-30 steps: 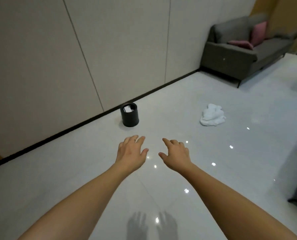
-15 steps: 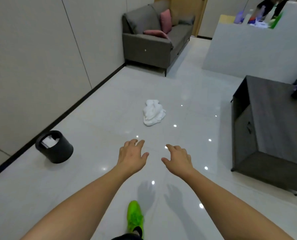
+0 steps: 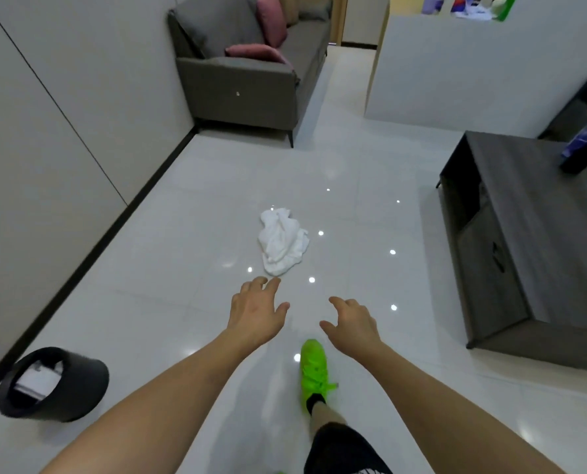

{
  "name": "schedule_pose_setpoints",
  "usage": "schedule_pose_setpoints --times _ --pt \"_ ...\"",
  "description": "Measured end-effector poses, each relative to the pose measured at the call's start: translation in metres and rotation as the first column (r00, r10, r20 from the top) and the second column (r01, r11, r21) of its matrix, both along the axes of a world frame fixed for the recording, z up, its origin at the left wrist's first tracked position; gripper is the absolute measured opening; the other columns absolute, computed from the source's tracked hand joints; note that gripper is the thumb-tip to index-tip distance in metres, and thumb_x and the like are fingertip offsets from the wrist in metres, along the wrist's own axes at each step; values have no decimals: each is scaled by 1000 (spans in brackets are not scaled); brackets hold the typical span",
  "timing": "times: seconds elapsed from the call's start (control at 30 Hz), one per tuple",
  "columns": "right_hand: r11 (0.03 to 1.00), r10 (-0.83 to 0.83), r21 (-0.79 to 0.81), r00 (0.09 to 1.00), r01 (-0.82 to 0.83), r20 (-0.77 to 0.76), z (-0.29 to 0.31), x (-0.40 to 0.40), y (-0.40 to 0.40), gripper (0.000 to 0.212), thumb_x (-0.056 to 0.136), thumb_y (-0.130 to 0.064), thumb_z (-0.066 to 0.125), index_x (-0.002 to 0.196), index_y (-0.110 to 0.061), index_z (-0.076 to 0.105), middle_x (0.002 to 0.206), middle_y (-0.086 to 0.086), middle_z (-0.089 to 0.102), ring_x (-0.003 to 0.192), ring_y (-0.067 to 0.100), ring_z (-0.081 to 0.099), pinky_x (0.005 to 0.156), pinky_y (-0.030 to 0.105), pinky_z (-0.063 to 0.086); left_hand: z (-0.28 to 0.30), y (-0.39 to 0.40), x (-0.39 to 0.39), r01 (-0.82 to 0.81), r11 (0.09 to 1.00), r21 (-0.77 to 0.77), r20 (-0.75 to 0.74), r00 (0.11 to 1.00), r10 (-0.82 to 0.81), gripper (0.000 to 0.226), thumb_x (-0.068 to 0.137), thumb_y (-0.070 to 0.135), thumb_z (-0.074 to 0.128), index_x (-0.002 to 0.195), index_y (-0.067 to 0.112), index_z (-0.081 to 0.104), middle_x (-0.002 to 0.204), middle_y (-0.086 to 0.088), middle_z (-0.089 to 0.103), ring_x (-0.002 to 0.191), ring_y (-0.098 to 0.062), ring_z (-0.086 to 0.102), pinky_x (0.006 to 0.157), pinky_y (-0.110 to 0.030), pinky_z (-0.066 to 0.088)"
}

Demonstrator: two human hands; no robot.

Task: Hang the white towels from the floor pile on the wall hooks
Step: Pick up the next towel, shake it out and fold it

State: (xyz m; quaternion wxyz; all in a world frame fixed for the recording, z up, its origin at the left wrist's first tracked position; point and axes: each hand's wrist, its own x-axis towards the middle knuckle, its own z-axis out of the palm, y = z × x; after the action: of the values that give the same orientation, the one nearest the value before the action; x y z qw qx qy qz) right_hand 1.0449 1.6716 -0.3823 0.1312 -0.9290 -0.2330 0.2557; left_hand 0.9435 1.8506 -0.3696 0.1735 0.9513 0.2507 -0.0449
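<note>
A crumpled pile of white towels [image 3: 283,240] lies on the glossy white floor in the middle of the view. My left hand [image 3: 255,309] is stretched out just short of the pile's near end, fingers relaxed, holding nothing. My right hand [image 3: 352,322] hovers to the right and a little nearer to me, fingers loosely curled and empty. Neither hand touches the towels. No wall hooks are in view.
A black waste bin [image 3: 54,384] stands by the left wall. A grey sofa [image 3: 247,70] with pink cushions sits at the far end. A dark wooden cabinet [image 3: 525,241] with a bottle [image 3: 581,148] on it is at the right. My green shoe [image 3: 314,369] steps forward.
The view has turned right and moved toward the towel pile, which now lies close ahead of my hands. The bin has slid to the lower left. My green shoe has stepped forward.
</note>
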Motion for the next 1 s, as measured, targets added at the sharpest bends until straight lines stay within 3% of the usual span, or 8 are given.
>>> schedule_pose_setpoints --times 0.17,0.37,0.7,0.83,1.0 --pt "1000 7 18 998 -6 -63 -45 84 89 61 95 -46 53 150 -25 35 145 7 44 133 30 40 108 42 34 -37 87 78 -33 999 -9 -39 999 33 60 95 48 50 147 22 38 146 -7 42 131 -29 39 103 -41 37" --pt "999 22 -32 976 -30 -218 -105 199 205 61 95 -44 54 149 -20 37 143 10 46 132 30 42 107 40 37 -88 201 177 -137 986 -94 -193 974 117 60 96 45 50 148 20 36 145 -8 42 129 -29 41 103 -41 39" --pt "988 -79 -149 930 26 -358 -168 315 308 53 94 -39 57 142 -16 47 132 13 53 122 30 53 101 37 44 -153 307 293 -333 896 -293 -294 923 247 55 94 38 58 143 17 45 141 -12 48 126 -31 46 104 -38 36" --pt "978 -167 -179 905 103 -390 -232 336 337 50 94 -35 57 139 -14 50 128 15 55 119 30 54 98 35 44 -223 335 323 -318 881 -351 -358 915 188 54 93 35 61 141 15 48 140 -13 50 129 -29 44 104 -33 33" --pt "942 -333 -179 858 284 -392 -373 353 375 46 94 -33 59 135 -13 55 124 16 60 116 30 57 94 34 44 -370 377 360 -267 883 -386 -412 906 94 53 92 34 62 139 13 50 137 -16 52 127 -31 47 105 -34 34"
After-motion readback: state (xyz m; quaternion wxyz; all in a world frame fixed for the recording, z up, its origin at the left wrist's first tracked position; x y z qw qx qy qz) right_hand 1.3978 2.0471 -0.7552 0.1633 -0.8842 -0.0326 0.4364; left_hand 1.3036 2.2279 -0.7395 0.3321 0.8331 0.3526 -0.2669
